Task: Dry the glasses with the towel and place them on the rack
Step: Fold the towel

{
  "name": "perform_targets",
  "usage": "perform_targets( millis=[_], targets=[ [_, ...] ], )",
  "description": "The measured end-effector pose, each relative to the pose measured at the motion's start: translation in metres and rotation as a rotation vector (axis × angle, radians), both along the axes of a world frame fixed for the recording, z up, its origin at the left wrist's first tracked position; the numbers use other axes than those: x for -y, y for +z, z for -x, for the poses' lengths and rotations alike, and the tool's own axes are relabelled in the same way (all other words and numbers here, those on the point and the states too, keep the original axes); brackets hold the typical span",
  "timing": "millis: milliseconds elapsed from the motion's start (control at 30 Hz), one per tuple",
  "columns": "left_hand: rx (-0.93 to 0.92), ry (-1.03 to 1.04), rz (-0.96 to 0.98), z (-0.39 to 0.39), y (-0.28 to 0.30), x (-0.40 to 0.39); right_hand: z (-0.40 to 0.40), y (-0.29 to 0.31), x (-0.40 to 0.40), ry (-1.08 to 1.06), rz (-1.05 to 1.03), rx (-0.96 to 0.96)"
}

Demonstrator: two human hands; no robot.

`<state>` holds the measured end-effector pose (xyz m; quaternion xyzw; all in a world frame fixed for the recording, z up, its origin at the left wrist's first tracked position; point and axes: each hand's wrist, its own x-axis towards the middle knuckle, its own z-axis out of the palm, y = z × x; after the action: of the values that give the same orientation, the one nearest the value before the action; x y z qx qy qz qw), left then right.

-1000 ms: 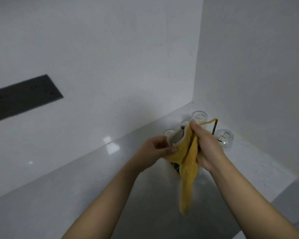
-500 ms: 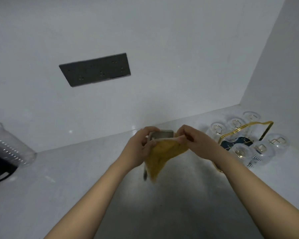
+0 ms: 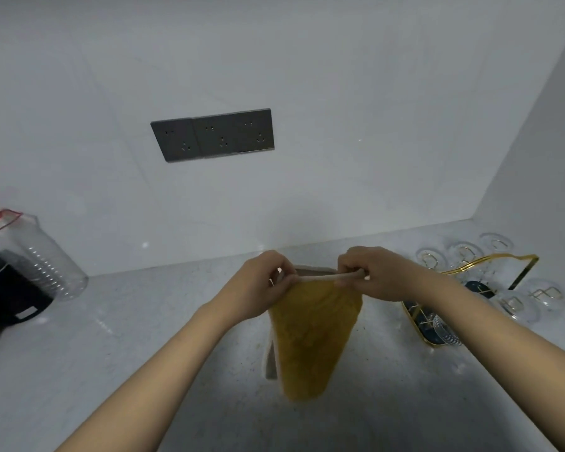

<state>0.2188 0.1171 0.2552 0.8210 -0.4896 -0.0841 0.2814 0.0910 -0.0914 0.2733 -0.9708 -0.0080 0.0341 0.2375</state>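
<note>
Both the left hand [image 3: 261, 282] and right hand [image 3: 369, 272] pinch the towel's [image 3: 313, 337] top edge, stretched level; the rack [image 3: 490, 265] sits nearer the right hand, by the counter's [image 3: 144, 321] back corner.

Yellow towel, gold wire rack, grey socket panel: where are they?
Yellow towel [image 3: 313, 337]: head view, middle of hanging cloth.
Gold wire rack [image 3: 490, 260]: head view, top handle.
Grey socket panel [image 3: 213, 135]: head view, panel centre.
</note>
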Motion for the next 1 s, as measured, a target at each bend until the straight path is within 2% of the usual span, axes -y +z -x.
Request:
perform_targets(
  millis=[133, 333, 533, 667, 800, 933, 1000],
  targets=[
    [-0.030, 0.016, 0.009, -0.003, -0.001, 0.003, 0.001, 0.002, 0.006, -0.097, 0.013, 0.167],
    [-0.017, 0.085, 0.114, -0.001, -0.002, 0.013, 0.000, 0.008, 0.010, -0.254, -0.155, 0.314],
    [-0.116, 0.024, -0.010, -0.012, 0.009, 0.022, -0.006, 0.001, 0.022, -0.395, -0.277, 0.277],
    [-0.166, 0.133, 0.054, -0.028, -0.008, 0.040, -0.019, -0.017, 0.033, -0.441, -0.381, 0.237],
    [-0.165, 0.198, 0.100, -0.038, -0.023, 0.055, -0.031, -0.035, 0.037, -0.498, -0.387, 0.226],
    [-0.250, 0.233, 0.223, -0.033, -0.020, 0.052, -0.028, -0.033, 0.035, -0.491, -0.425, 0.247],
    [-0.326, 0.219, 0.226, -0.024, -0.022, 0.044, -0.019, -0.034, 0.033, -0.460, -0.457, 0.192]
  ],
)
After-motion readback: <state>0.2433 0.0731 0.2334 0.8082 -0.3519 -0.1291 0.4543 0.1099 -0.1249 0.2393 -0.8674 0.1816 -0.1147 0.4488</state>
